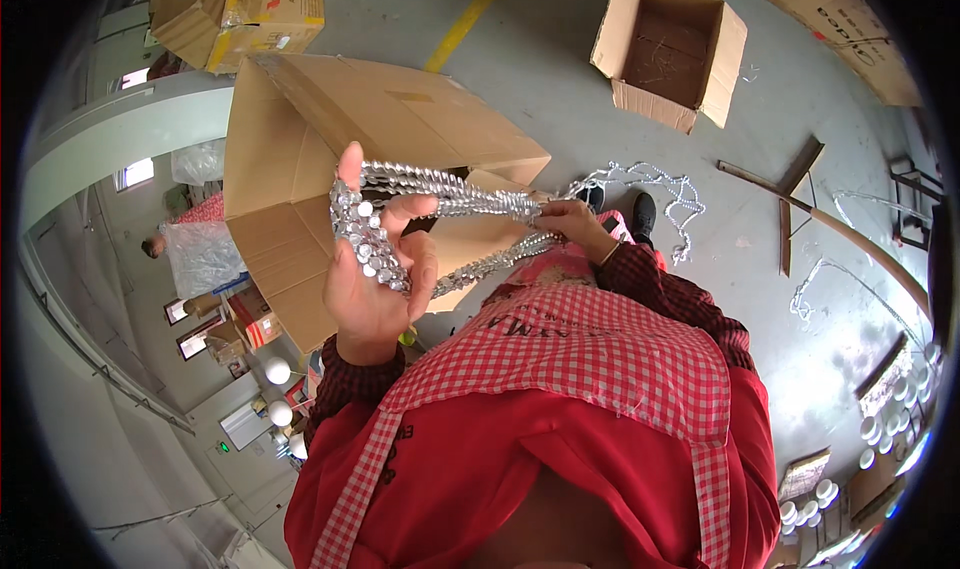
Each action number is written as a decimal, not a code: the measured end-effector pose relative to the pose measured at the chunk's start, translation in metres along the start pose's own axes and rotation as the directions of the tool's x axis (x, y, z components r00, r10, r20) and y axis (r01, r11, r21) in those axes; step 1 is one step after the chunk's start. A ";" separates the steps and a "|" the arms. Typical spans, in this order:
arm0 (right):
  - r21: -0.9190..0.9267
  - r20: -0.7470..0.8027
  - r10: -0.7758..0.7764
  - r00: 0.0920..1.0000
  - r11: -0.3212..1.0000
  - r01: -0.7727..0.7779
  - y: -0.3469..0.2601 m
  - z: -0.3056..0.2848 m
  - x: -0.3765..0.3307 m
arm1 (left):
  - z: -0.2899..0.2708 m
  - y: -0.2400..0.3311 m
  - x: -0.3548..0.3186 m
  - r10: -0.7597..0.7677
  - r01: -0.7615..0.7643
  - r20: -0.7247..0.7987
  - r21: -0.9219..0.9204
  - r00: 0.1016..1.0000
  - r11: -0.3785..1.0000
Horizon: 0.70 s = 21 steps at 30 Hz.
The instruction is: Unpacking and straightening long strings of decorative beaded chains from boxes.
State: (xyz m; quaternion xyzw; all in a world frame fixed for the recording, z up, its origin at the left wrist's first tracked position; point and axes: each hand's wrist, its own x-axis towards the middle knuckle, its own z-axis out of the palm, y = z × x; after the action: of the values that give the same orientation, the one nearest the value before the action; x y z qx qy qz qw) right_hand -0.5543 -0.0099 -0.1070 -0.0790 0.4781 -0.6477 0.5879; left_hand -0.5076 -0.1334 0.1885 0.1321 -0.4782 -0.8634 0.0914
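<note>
Both hands grip silver bead strands [440,204]: left hand [375,269] bunching loops, right hand [570,219] pinching; best keep them taut, untangled.

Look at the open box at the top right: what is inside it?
Inside the open box the brown cardboard bottom shows, with a few thin, pale wisps lying on it. No solid item shows. The near wall hides the bottom strip right behind it.

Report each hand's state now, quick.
Left hand: closed around a bunch of silver bead strands, thumb up.
Right hand: closed on the other end of the same strands, pulling them taut above the open cardboard box.
</note>
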 end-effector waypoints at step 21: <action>0.694 -0.032 -0.049 0.998 0.718 0.057 -0.010 -0.030 -0.006 | 0.004 0.003 0.008 -0.095 0.110 0.073 -0.257 0.993 0.960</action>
State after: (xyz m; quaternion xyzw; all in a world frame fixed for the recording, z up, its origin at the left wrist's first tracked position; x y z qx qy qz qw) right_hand -0.5794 0.0101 -0.1131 0.1369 0.2014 -0.7967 0.5531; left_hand -0.5166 -0.1336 0.1918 0.1177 -0.3557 -0.9259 0.0488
